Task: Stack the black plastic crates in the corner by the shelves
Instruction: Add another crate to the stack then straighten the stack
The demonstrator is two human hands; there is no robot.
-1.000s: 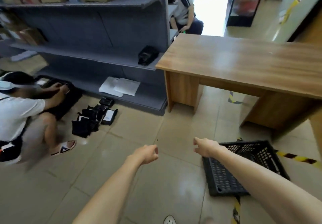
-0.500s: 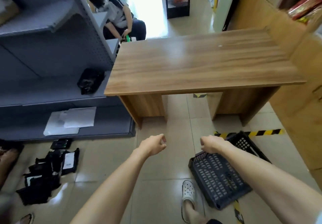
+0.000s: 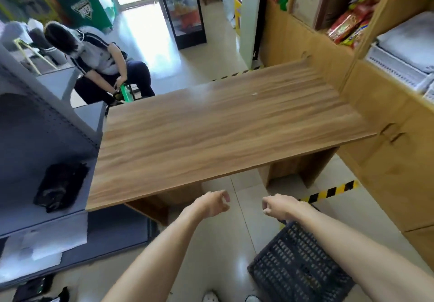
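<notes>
Both hands were out in front w/ nothing in them, held just short of the near edge of the worktop (image 3: 225,132). Left hand (image 3: 212,204) had its fingers (image 3: 225,195) curled loosely, not gripping anything; right hand (image 3: 279,206) was the same, fingers bent in a loose half-fist, empty. Prob. they hung that way because the person was between grabs, arms raised ready to reach rather than carrying. The one black crate (image 3: 298,264) in view sat on the floor, nearer the camera than the worktop's near-right corner, directly below the right forearm, which hid part of its top edge. It looked tipped or angled, its grid face showing toward the camera; can't tell if it rested flat. Being that close under the right arm, it read as the next thing to pick up, though neither hand touched it. Yellow-black tape (image 3: 328,191) ran on the floor just past the crate, below the worktop's right end. The grey shelves (image 3: 35,137) stood against the worktop's left side, w/ a dark bundle (image 3: 60,186) on one level. Wooden cabinets (image 3: 387,160) stood just off the worktop's right end. Beyond the worktop's far-left corner a seated person (image 3: 103,66) was bent over something green. No stack of crates showed anywhere, so the task looked barely begun.
</notes>
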